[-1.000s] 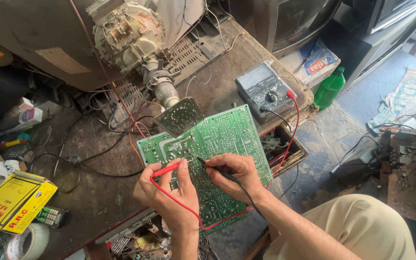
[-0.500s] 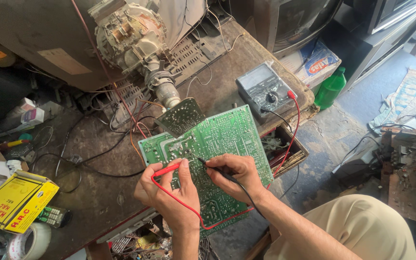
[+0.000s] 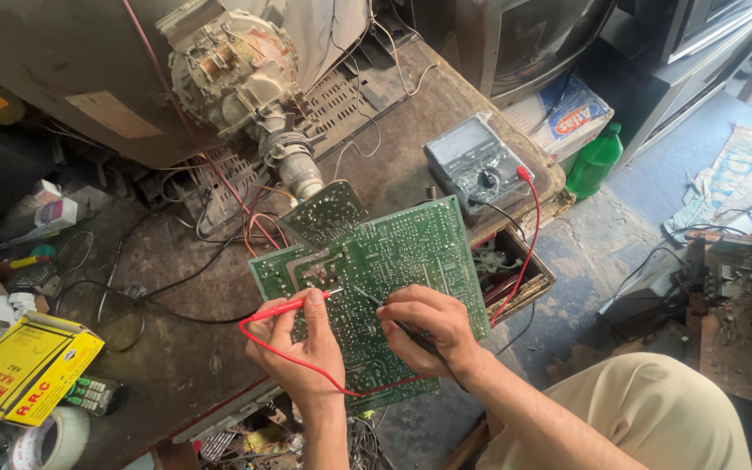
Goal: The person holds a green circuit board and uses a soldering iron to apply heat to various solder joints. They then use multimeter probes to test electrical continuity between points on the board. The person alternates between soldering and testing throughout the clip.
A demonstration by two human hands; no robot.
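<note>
The left hand (image 3: 302,344) pinches the red probe (image 3: 293,305); the right hand (image 3: 428,326) grips the black probe (image 3: 374,302). Both tips press the board (image 3: 411,252), which lies solder-side up just ahead for access. The meter (image 3: 473,165) sits beyond, dial facing the hands.

— What's that board made of?
— The circuit board (image 3: 393,270) has a matt green laminate face, speckled with dull metal solder dots. The red probe (image 3: 293,305) in the left hand (image 3: 302,348) looks like smooth plastic, its lead glossy.
— And the bench?
— The table (image 3: 184,365) is rough, stained and dusty. The multimeter (image 3: 476,165) has a grey plastic shell, the bottle (image 3: 594,161) shiny green plastic, the yellow box (image 3: 23,365) matt cardboard.
</note>
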